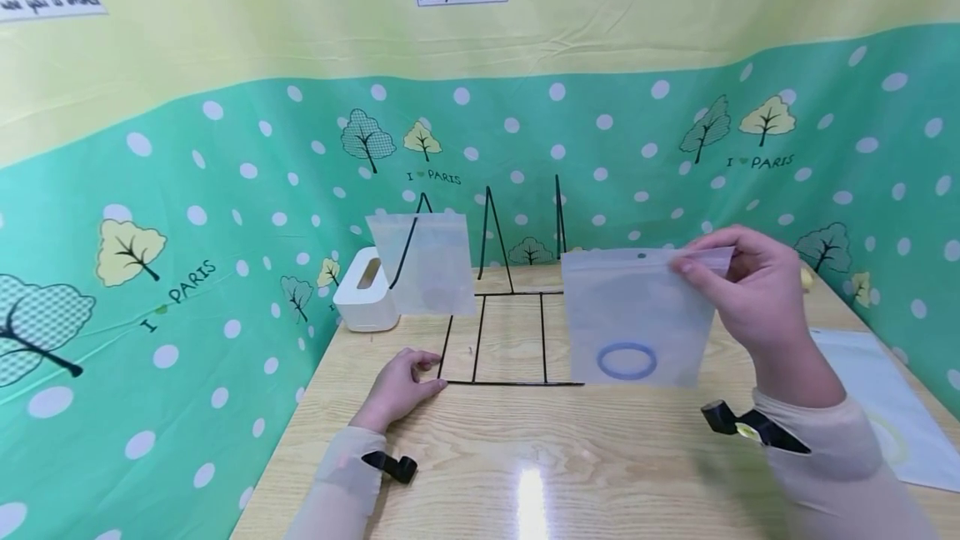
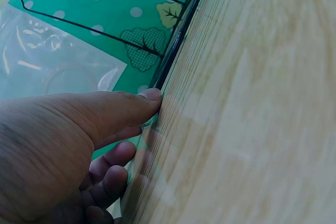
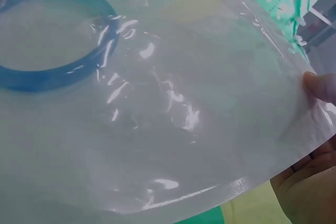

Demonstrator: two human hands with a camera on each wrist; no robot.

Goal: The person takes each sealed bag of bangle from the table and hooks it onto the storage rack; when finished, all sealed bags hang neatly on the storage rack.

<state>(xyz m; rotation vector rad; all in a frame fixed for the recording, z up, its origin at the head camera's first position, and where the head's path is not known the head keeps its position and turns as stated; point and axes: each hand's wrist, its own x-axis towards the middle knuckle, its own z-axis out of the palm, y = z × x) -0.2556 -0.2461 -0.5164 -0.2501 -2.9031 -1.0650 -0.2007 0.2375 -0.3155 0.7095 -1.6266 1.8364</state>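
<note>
My right hand (image 1: 757,282) pinches the top right corner of a translucent zip bag (image 1: 637,298) and holds it upright above the table. A blue ring (image 1: 627,361) shows in the bag's lower part; the right wrist view shows this blue ring (image 3: 58,80) large through the plastic. A black wire rack (image 1: 543,340) with upright pointed prongs stands on the table, its front right part hidden by the bag. My left hand (image 1: 401,386) grips the rack's front left corner, thumb on the wire. Another translucent bag (image 1: 442,261) hangs on the rack's left prong.
A white box with a slot on top (image 1: 367,294) stands behind the rack at the left. On the right of the wooden table (image 1: 480,440) lies a bag (image 1: 862,365) with a pale yellow ring. A printed curtain (image 1: 247,215) encloses the table at back and sides.
</note>
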